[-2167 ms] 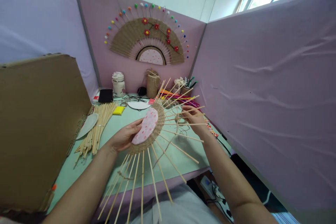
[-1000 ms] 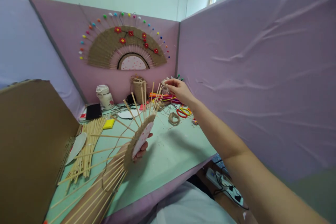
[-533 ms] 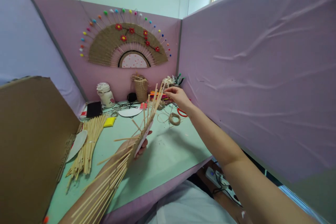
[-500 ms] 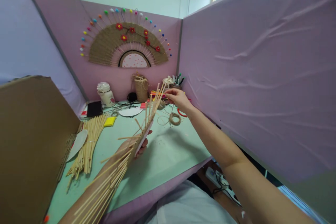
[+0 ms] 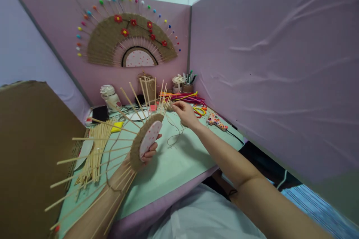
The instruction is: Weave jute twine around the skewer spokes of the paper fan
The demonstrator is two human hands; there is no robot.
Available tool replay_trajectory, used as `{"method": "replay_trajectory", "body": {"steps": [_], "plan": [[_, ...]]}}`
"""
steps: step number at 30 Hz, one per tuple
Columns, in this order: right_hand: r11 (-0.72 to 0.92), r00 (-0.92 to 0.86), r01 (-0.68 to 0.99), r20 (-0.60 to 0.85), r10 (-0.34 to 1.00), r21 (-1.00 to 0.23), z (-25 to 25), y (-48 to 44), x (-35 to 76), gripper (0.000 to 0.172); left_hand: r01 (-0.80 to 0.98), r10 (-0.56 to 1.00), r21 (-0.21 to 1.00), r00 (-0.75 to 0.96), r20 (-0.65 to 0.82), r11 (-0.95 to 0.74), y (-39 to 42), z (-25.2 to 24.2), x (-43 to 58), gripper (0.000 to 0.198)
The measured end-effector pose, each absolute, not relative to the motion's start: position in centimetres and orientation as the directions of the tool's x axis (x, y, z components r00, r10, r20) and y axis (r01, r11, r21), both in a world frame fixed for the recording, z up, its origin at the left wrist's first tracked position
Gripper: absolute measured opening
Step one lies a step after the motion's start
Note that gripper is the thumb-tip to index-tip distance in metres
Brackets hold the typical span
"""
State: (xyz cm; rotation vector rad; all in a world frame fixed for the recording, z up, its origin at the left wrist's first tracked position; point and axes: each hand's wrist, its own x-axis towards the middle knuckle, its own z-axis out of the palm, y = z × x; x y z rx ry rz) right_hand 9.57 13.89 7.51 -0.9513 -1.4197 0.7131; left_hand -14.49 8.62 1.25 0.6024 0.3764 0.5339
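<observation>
My left hand (image 5: pixel 150 153) grips an unfinished fan by its cardboard base (image 5: pixel 137 153), with the palm behind it and fingertips over the edge. A pink dotted half-round (image 5: pixel 151 138) covers the middle of that base. Thin wooden sticks (image 5: pixel 92 139) spread from it like spokes. A strand of twine (image 5: pixel 107 168) runs loosely across the lower left sticks. At the fan's far right end, my right hand (image 5: pixel 185 114) is pinched closed beside the stick tips, apparently on the twine, which is very thin there. Loose twine (image 5: pixel 174 142) loops on the table below.
A finished fan (image 5: pixel 102 39) with red flowers hangs on the pink partition. On the left lie a stick bundle (image 5: pixel 97 153) and a cardboard sheet (image 5: pixel 25 149). Along the back stand a white jar (image 5: pixel 110 97) and a pen pot (image 5: pixel 187 87). A patterned glue gun (image 5: pixel 216 121) lies right.
The fan has turned from nearly edge-on to show its face, its sticks now fanned out leftward. My right hand has shifted slightly left and down, still pinched. The view has tilted downward.
</observation>
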Motion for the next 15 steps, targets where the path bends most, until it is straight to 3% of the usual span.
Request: {"method": "replay_trajectory", "body": {"steps": [8,15], "plan": [[0.558,0.047,0.229,0.582,0.812,-0.797,6.5,13.0,9.8,0.018,-0.535,0.625,0.392,0.767,-0.146,0.748,7.3,1.3,-14.5,0.061],[0.653,0.025,0.363,0.708,0.706,-0.665,7.1,13.4,9.8,0.014,-0.52,0.604,0.374,0.783,-0.151,0.768,7.7,0.5,-14.7,0.061]]}}
